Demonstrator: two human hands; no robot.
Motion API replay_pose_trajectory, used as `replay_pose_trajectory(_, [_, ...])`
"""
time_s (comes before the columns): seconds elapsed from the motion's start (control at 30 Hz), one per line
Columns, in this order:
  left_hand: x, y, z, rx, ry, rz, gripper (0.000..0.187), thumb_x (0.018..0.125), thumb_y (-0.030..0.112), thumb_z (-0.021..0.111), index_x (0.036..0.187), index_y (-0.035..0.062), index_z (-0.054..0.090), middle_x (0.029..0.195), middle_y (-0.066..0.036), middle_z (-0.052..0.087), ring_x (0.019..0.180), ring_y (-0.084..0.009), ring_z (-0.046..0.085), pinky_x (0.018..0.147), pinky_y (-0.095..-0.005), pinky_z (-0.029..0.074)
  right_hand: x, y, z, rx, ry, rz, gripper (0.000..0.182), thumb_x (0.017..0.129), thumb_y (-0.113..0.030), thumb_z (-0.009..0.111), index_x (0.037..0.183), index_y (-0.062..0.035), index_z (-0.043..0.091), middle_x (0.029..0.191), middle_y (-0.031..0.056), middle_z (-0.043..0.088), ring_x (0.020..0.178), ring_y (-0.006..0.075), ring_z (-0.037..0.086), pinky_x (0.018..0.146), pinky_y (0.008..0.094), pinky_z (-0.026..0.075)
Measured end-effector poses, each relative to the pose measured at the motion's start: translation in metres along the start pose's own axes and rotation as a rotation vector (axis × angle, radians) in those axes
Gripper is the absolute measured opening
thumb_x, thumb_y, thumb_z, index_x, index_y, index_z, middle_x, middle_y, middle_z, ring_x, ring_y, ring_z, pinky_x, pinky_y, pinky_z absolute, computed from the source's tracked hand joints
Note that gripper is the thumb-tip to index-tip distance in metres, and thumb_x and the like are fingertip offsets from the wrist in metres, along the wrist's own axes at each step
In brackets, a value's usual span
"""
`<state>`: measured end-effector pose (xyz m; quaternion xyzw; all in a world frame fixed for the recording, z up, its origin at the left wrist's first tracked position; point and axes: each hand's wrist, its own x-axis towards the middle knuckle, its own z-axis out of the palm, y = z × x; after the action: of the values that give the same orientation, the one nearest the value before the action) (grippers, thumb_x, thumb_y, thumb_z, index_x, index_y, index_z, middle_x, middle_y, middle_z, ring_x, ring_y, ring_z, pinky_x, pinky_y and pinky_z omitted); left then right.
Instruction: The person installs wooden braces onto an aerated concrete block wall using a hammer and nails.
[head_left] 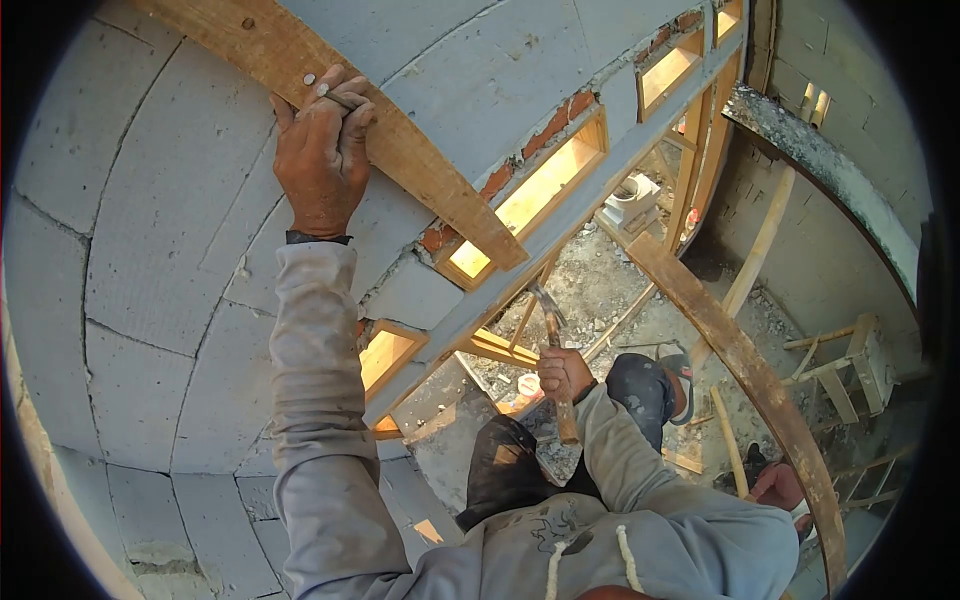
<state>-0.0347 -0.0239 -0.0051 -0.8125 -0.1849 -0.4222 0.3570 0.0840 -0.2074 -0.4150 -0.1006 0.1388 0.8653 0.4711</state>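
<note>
**Plank pinned to block wall, hammer held low**

A wall of large pale grey blocks fills the view from nine o'clock to twelve o'clock. Its faces are chalky and matt, with thin mortar lines between them. Short runs of red brick are seen above the small wooden-framed openings that run toward one o'clock.

A long wooden plank is laid slantwise across the wall, from eleven o'clock down toward the centre. It is rough-sawn, flat and straight-edged, with a knot and small dark marks near its upper end. It is judged to be stiff and fairly light for its length, but apt to pivot if held at one point only; a hold near the middle, flat against the blocks, would steady it best. Splinters are likely along the edges.

The plank is pressed to the wall by the left hand at eleven o'clock, fingers curled together over the upper edge, with what may be a nail pinched between them.

A hammer with a wooden handle and steel claw head is carried just right of centre. Its handle is wrapped tightly by the fingers of the right hand.

A curved, weathered board sweeps toward four o'clock above rubble-strewn ground.
</note>
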Motion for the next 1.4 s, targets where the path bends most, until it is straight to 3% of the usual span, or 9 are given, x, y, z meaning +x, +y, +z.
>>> replay_pose_trajectory(0.07, [-0.003, 0.004, -0.003, -0.025, -0.013, -0.029, 0.013, 0.090, 0.021, 0.062, 0.084, 0.0095, 0.060, 0.100, -0.003, 0.071, 0.112, -0.0216, 0.061, 0.108, -0.0540, 0.031, -0.023, 0.006, 0.024, 0.000, -0.312, 0.116, 0.015, 0.093, -0.016, 0.051, 0.079, -0.0153, 0.047, 0.054, -0.0077, 0.040, 0.040, 0.0067, 0.038, 0.037, 0.0246, 0.033])
replay_pose_trajectory(0.4, [0.003, 0.000, -0.003, 0.010, -0.034, 0.034, 0.012, 0.091, 0.021, 0.061, 0.087, 0.0092, 0.060, 0.104, -0.003, 0.070, 0.112, -0.0222, 0.061, 0.108, -0.0537, 0.031, -0.009, 0.012, 0.015, -0.212, -0.102, 0.038, 0.017, 0.093, -0.019, 0.053, 0.078, -0.0186, 0.046, 0.053, -0.0089, 0.038, 0.040, 0.0071, 0.037, 0.037, 0.0258, 0.031])
replay_pose_trajectory(0.63, [0.002, -0.002, -0.003, -0.002, -0.048, 0.014, 0.011, 0.091, 0.021, 0.062, 0.090, 0.0097, 0.062, 0.104, -0.004, 0.070, 0.113, -0.0223, 0.060, 0.109, -0.0526, 0.031, 0.021, 0.004, -0.009, -0.050, 0.363, -0.202, 0.021, 0.088, -0.018, 0.057, 0.072, -0.0163, 0.044, 0.052, -0.0053, 0.039, 0.039, 0.0091, 0.037, 0.037, 0.0265, 0.036])
replay_pose_trajectory(0.7, [0.002, -0.006, 0.001, 0.001, 0.040, 0.061, 0.014, 0.086, 0.026, 0.067, 0.084, 0.0129, 0.063, 0.090, -0.001, 0.072, 0.087, -0.0221, 0.070, 0.101, -0.0575, 0.038, 0.013, -0.004, -0.004, -0.007, 0.109, -0.040, 0.022, 0.090, -0.018, 0.055, 0.071, -0.0157, 0.044, 0.052, -0.0063, 0.038, 0.039, 0.0083, 0.038, 0.037, 0.0264, 0.036])
replay_pose_trajectory(0.73, [0.003, -0.008, 0.004, 0.001, 0.045, 0.064, 0.014, 0.086, 0.026, 0.067, 0.084, 0.0129, 0.063, 0.090, -0.001, 0.072, 0.087, -0.0221, 0.070, 0.101, -0.0575, 0.038, -0.002, -0.006, 0.022, -0.032, -0.202, 0.070, 0.021, 0.092, -0.018, 0.053, 0.073, -0.0153, 0.045, 0.053, -0.0074, 0.039, 0.039, 0.0069, 0.039, 0.037, 0.0261, 0.037])
replay_pose_trajectory(0.87, [0.004, -0.010, -0.002, 0.003, -0.029, 0.043, 0.012, 0.088, 0.023, 0.065, 0.086, 0.0112, 0.062, 0.096, -0.003, 0.071, 0.100, -0.0219, 0.065, 0.105, -0.0544, 0.035, 0.018, 0.007, 0.003, -0.049, -0.392, 0.107, 0.022, 0.095, -0.022, 0.050, 0.074, -0.0157, 0.045, 0.054, -0.0092, 0.039, 0.039, 0.0055, 0.037, 0.037, 0.0251, 0.034])
replay_pose_trajectory(0.9, [0.000, -0.007, -0.005, -0.027, -0.076, 0.025, 0.012, 0.090, 0.021, 0.062, 0.089, 0.0095, 0.061, 0.104, -0.004, 0.070, 0.114, -0.0216, 0.060, 0.108, -0.0518, 0.032, 0.013, 0.013, 0.001, -0.043, -0.383, 0.120, 0.022, 0.095, -0.022, 0.050, 0.074, -0.0157, 0.045, 0.054, -0.0092, 0.039, 0.039, 0.0055, 0.037, 0.037, 0.0251, 0.034])
replay_pose_trajectory(1.0, [0.004, -0.004, -0.001, 0.006, 0.023, 0.051, 0.011, 0.086, 0.024, 0.067, 0.084, 0.0138, 0.062, 0.095, -0.002, 0.072, 0.098, -0.0232, 0.067, 0.103, -0.0577, 0.036, 0.012, 0.009, 0.008, -0.117, -0.235, 0.091, 0.018, 0.094, -0.020, 0.050, 0.076, -0.0183, 0.046, 0.053, -0.0087, 0.036, 0.038, 0.0058, 0.034, 0.037, 0.0256, 0.031])
replay_pose_trajectory(1.4, [0.007, 0.005, -0.005, -0.081, -0.004, -0.070, 0.010, 0.091, 0.017, 0.060, 0.089, 0.0077, 0.063, 0.101, -0.004, 0.071, 0.111, -0.0243, 0.062, 0.108, -0.0543, 0.030, 0.005, 0.009, 0.026, -0.316, -0.009, 0.030, 0.011, 0.092, -0.016, 0.053, 0.081, -0.0145, 0.053, 0.052, -0.0081, 0.040, 0.037, 0.0064, 0.035, 0.035, 0.0252, 0.029])
